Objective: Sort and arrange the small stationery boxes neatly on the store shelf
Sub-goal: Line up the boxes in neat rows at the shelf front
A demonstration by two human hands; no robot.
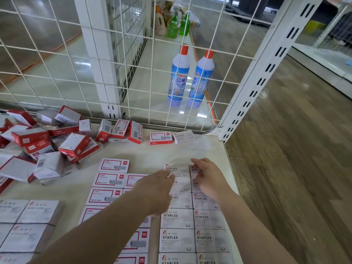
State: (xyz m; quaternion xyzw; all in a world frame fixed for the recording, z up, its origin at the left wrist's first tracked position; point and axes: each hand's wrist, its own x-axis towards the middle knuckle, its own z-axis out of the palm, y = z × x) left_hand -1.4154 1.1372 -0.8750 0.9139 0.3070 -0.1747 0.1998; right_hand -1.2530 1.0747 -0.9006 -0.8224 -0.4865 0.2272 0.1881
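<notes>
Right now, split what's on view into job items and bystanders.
Job: white STAPLES boxes, red-framed boxes, jumbled red pile, two strays, left hand, right hand.
Bystanders: blue cleaner bottles, green spray bottles, grey boxes.

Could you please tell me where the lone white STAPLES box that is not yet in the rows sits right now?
In the head view, the lone white STAPLES box lies at the shelf's back right, by the wire mesh panel, right of a red-bordered staple box.

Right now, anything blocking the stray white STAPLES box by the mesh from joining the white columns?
Nothing visible does. The white STAPLES box by the mesh sits beyond the two white columns, with bare shelf between. Both hands, left and right, are at the columns' far end.
</notes>
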